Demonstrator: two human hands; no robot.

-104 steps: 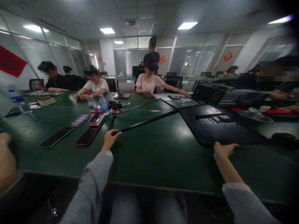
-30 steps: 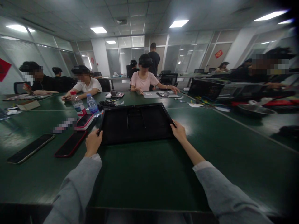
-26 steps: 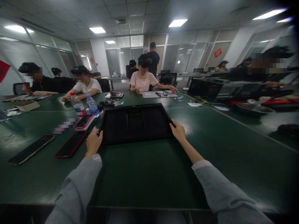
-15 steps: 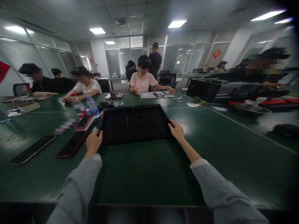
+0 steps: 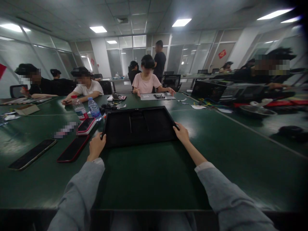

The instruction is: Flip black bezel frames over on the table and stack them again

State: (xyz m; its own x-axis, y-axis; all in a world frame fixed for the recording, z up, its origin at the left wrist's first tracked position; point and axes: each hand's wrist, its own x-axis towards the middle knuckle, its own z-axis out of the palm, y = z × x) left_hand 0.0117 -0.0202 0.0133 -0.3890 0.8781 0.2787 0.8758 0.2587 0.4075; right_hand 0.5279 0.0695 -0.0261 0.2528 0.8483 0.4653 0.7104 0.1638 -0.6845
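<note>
A wide black rectangular panel [image 5: 117, 128] with a raised rim and a recessed middle is held before me over the green table. My left hand [image 5: 97, 146] is closed on its left edge, thumb on the near side. On the right edge, my right hand [image 5: 182, 133] grips with the thumb on top and the other fingers mostly hidden. Whether the panel's far edge rests on the table I cannot tell.
Left of the panel lie a red-edged phone [image 5: 73, 149], a dark phone [image 5: 32, 154], a pink-edged phone [image 5: 86, 125] and two bottles [image 5: 94, 109]. Across the green table [image 5: 154, 179] a person [image 5: 146, 81] handles a grey board [image 5: 146, 97]. A metal bowl [image 5: 258, 111] stands right.
My hands and the panel keep nearly the same place. The person opposite has shifted the grey board slightly, hands now at both its sides. My view has moved a little.
</note>
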